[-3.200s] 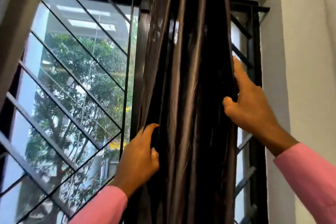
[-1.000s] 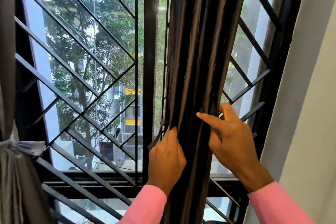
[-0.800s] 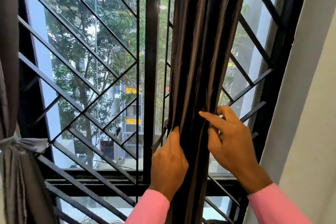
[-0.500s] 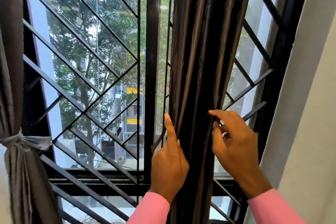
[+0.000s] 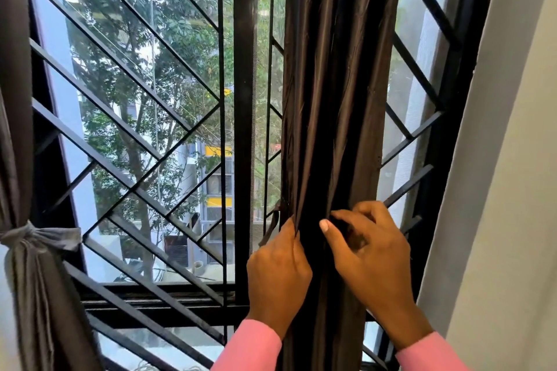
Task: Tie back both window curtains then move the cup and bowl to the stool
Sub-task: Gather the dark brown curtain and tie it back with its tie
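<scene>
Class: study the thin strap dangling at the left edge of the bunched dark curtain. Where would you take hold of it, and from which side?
Probably pinch the strap near its free lower end, coming from the left. There it hangs clear of the dark curtain, just above the left hand gripping the curtain's edge; its top seems to meet the folds.
</scene>
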